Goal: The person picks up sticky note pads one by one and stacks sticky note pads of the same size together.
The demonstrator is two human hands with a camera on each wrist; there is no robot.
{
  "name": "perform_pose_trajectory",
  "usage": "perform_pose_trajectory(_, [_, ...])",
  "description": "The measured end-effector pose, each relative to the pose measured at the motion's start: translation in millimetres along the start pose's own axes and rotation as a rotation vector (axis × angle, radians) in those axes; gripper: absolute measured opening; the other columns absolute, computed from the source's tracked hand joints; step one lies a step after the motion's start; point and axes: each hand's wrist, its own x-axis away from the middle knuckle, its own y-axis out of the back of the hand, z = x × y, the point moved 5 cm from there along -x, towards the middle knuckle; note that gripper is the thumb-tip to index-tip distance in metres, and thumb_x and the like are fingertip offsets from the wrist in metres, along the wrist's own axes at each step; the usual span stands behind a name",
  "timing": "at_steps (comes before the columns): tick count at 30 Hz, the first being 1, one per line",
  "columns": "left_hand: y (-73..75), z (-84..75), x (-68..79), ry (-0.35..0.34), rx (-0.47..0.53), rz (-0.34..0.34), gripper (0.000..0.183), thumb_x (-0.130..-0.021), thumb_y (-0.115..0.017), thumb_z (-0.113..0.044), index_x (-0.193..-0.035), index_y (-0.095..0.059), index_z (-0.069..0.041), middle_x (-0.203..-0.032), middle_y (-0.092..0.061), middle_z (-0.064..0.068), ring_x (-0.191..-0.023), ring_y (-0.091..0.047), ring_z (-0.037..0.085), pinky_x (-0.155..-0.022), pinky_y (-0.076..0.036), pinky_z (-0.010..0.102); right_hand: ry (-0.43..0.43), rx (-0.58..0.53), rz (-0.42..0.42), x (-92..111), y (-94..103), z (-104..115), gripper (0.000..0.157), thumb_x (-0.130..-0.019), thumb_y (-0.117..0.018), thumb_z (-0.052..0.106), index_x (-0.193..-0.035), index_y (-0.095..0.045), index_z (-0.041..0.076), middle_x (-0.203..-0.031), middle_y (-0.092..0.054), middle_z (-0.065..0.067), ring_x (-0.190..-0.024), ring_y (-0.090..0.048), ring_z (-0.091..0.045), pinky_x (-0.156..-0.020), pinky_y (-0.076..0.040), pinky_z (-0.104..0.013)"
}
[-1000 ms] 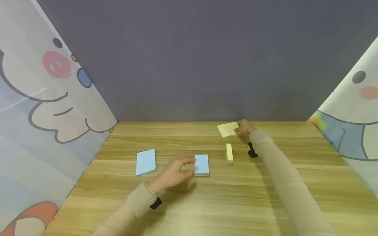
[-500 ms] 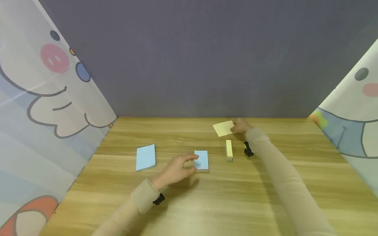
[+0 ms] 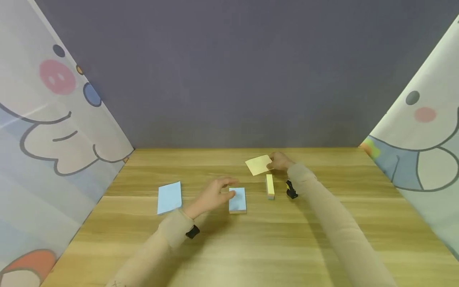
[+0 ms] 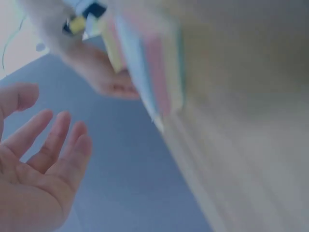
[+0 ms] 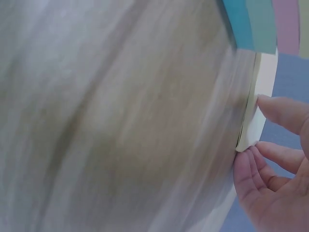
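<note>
At the back of the table, my right hand (image 3: 281, 162) holds a pale yellow sticky note pad (image 3: 257, 165) by its right end. In the right wrist view, the thumb meets one edge of it and the fingertips sit at its corner. My left hand (image 3: 212, 195) hovers beside a small sticky note pad with a light blue top (image 3: 237, 202), thumb and fingers spread apart, holding nothing. In the left wrist view, the left hand's fingers (image 4: 70, 162) are loosely bent. A narrow yellow-topped stack of sticky notes (image 3: 270, 186) stands just in front of the right hand.
A larger light blue sticky note pad (image 3: 169, 198) lies to the left on the wooden table (image 3: 251, 247). A dark grey panel (image 3: 229, 79) rises behind the table, and cartoon-printed panels flank it. Black wrist cameras (image 3: 292, 190) are strapped on both arms.
My right hand has shifted left and slightly nearer, and the yellow pad has slid with it. The left hand has crept a little farther over the small blue pad. The head view has shifted somewhat.
</note>
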Motion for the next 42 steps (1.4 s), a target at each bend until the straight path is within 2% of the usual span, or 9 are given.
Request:
perform_pose_trajectory(5, [14.0, 12.3, -43.0, 0.042, -0.086, 0.069, 0.034, -0.088, -0.058, -0.011, -0.121, -0.058, -0.003, -0.121, -0.059, 0.012, -0.109, -0.055, 0.028, -0.093, -0.046, 0.041, 0.023, -0.074, -0.008, 2.9, -5.0, -12.1, 0.013, -0.086, -0.056, 0.006, -0.08, -0.049, -0.004, -0.076, -0.049, -0.013, -0.072, -0.05, -0.025, -0.068, -0.044, -0.032])
perform_pose_trajectory(8, [13.4, 22.3, -71.9, 0.106, -0.151, 0.151, 0.034, -0.09, -0.057, -0.013, -0.122, -0.058, -0.004, -0.123, -0.058, 0.01, -0.112, -0.054, 0.028, -0.094, -0.046, 0.04, 0.05, -0.114, -0.016, 3.4, -5.6, -15.8, 0.037, -0.086, -0.056, 0.001, -0.065, -0.026, 0.009, -0.061, -0.022, 0.0, -0.054, -0.028, -0.014, -0.057, -0.028, -0.026])
perform_pose_trajectory(14, [-9.5, 36.8, -110.4, 0.156, -0.215, 0.339, 0.034, -0.091, -0.053, -0.008, -0.124, -0.056, -0.001, -0.127, -0.056, 0.012, -0.117, -0.051, 0.028, -0.098, -0.043, 0.036, 0.058, -0.136, -0.025, 3.3, -6.3, -12.0, 0.042, -0.083, -0.057, -0.004, -0.065, -0.022, 0.011, -0.06, -0.02, 0.001, -0.054, -0.024, -0.013, -0.056, -0.025, -0.025])
perform_pose_trajectory(22, [-30.4, 56.6, -124.4, 0.3, -0.228, 0.341, 0.029, -0.085, -0.054, -0.003, -0.113, -0.062, 0.0, -0.128, -0.055, 0.009, -0.119, -0.05, 0.024, -0.097, -0.044, 0.033, 0.05, -0.137, -0.032, 1.4, -11.4, 1.9, 0.046, -0.08, -0.061, -0.003, -0.064, -0.021, 0.011, -0.059, -0.02, 0.001, -0.055, -0.023, -0.013, -0.056, -0.022, -0.025])
perform_pose_trajectory(27, [-33.1, 67.6, -129.2, 0.316, -0.175, 0.322, 0.03, -0.08, -0.045, 0.007, -0.056, -0.037, -0.01, -0.062, -0.039, -0.001, -0.056, -0.032, 0.012, -0.054, -0.028, 0.022, 0.038, -0.117, -0.041, -2.9, -12.7, 5.6, 0.048, -0.081, -0.062, 0.0, -0.064, -0.019, 0.013, -0.059, -0.02, 0.002, -0.054, -0.024, -0.013, -0.056, -0.022, -0.024])
perform_pose_trajectory(29, [-31.8, 69.4, -130.8, 0.299, -0.183, 0.317, 0.035, -0.079, -0.043, 0.009, -0.056, -0.028, -0.012, -0.061, -0.025, 0.001, -0.055, -0.022, 0.015, -0.054, -0.021, 0.026, 0.05, -0.109, -0.05, -4.4, -13.1, 7.0, 0.048, -0.08, -0.061, -0.001, -0.063, -0.018, 0.013, -0.057, -0.018, 0.002, -0.051, -0.021, -0.013, -0.055, -0.022, -0.024])
perform_pose_trajectory(32, [-27.2, 71.9, -131.2, 0.288, -0.236, 0.293, 0.027, -0.082, -0.044, 0.009, -0.062, -0.053, -0.006, -0.075, -0.053, 0.001, -0.07, -0.047, 0.013, -0.063, -0.038, 0.023, 0.078, -0.125, -0.041, -5.3, -14.3, 9.5, 0.046, -0.079, -0.058, -0.003, -0.062, -0.018, 0.013, -0.055, -0.018, 0.002, -0.049, -0.019, -0.012, -0.054, -0.021, -0.024])
perform_pose_trajectory(36, [-23.6, 75.8, -130.8, 0.298, -0.278, 0.287, 0.031, -0.088, -0.045, 0.005, -0.11, -0.066, -0.001, -0.128, -0.055, 0.01, -0.122, -0.047, 0.025, -0.099, -0.042, 0.034, 0.104, -0.16, 0.007, -5.9, -15.1, 11.3, 0.042, -0.077, -0.053, -0.006, -0.061, -0.02, 0.013, -0.054, -0.021, 0.002, -0.048, -0.02, -0.011, -0.054, -0.023, -0.023])
perform_pose_trajectory(42, [-23.0, 79.2, -135.2, 0.235, -0.298, 0.272, 0.018, -0.085, -0.055, 0.0, -0.098, -0.068, 0.001, -0.104, -0.062, 0.011, -0.091, -0.055, 0.02, -0.078, -0.047, 0.028, 0.048, -0.164, 0.016, -6.7, -5.8, 8.0, 0.011, -0.081, -0.061, 0.001, -0.082, -0.052, -0.005, -0.08, -0.052, -0.013, -0.074, -0.049, -0.024, -0.071, -0.044, -0.029])
